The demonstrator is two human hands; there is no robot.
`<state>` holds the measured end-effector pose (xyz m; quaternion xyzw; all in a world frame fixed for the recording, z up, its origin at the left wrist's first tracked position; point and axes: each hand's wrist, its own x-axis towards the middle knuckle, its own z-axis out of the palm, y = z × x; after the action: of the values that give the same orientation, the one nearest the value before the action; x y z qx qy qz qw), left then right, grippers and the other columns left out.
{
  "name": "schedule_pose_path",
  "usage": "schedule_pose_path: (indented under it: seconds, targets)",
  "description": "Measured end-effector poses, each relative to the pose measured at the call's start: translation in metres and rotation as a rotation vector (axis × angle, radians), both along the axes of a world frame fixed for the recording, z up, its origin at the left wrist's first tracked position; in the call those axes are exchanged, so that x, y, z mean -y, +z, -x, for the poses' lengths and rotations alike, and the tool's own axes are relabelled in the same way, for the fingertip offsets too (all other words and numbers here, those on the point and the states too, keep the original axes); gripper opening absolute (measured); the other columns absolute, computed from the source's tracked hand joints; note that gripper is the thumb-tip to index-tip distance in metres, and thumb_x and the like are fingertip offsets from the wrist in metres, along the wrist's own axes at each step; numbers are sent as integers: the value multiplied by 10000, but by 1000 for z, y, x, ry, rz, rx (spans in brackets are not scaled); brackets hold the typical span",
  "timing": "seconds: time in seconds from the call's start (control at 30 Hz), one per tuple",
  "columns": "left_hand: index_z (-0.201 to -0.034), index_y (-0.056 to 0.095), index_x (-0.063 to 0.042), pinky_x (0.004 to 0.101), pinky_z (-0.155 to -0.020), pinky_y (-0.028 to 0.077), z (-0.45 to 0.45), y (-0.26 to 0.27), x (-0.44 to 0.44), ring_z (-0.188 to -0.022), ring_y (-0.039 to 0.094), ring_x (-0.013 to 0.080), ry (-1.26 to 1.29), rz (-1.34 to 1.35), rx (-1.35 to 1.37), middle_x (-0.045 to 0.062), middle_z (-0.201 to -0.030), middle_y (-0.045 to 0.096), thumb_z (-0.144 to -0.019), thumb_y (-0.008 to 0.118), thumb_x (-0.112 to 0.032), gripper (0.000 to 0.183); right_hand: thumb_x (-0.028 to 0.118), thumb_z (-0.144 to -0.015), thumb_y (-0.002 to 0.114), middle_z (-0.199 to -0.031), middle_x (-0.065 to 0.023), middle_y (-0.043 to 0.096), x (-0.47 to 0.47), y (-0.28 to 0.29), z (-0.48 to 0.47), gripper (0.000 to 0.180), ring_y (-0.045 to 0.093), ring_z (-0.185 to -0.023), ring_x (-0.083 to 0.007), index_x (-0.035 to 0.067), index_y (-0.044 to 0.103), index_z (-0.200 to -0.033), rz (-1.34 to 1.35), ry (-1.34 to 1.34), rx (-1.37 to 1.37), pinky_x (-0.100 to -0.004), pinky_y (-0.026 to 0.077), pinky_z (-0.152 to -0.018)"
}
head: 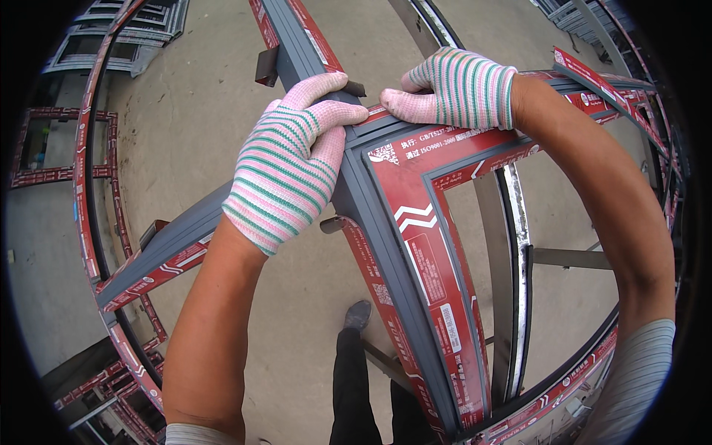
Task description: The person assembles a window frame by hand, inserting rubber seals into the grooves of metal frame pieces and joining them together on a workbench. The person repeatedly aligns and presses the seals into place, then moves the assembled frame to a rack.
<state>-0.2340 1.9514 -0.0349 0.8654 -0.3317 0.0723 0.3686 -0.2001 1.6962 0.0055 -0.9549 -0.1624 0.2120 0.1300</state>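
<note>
A large grey metal window or door frame [389, 206], its faces covered in printed red protective film [414, 233], lies before me. My left hand [289, 167], in a pink, white and green striped knit glove, lies over the junction of its bars, fingers pointing right. My right hand [456, 89], in a matching glove, is bent over the crossbar just right of that junction. Its thumb points left, and its other fingertips are hidden. A small gap separates the two hands. A short dark tab [354, 89] sticks out beside the left fingertips.
Below the frame stands a metal support with a bright strip [517, 222]. A loose red-filmed strip [601, 83] slants across the bars at right. Stacked frames [122, 33] lie at upper left, and more red-filmed frames [111, 389] at lower left. My shoe [357, 315] is on the concrete floor [289, 345].
</note>
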Motion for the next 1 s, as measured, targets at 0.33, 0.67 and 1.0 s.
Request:
schedule_pose_path:
  seconds: [0.33, 0.67, 1.0]
  targets:
    - [-1100, 784, -96, 408, -1022, 553, -1, -1, 2, -1149, 661, 345, -3, -8, 22, 148, -1368, 654, -973, 617, -27, 221, 897, -911, 419, -857, -199, 768, 5, -8, -3, 994, 761, -792, -302, 1, 803, -1107, 7, 1, 4, -396, 609, -753]
    - [-1092, 791, -99, 403, -1022, 553, -1, -2, 2, -1141, 662, 341, 5, 2, 20, 139, -1356, 661, -969, 625, -30, 218, 902, -920, 377, -814, -186, 760, 4, -9, -3, 994, 757, -772, -294, 20, 815, -1060, 28, 23, 34, -396, 603, -733]
    - [-1089, 796, -120, 397, -1012, 561, -1, -2, 2, -1125, 664, 327, 14, -24, 63, 128, -1341, 671, -981, 641, -62, 198, 902, -926, 351, -821, -190, 760, 3, -4, -1, 1003, 761, -785, -305, 23, 808, -1081, 40, 35, 22, -393, 604, -749]
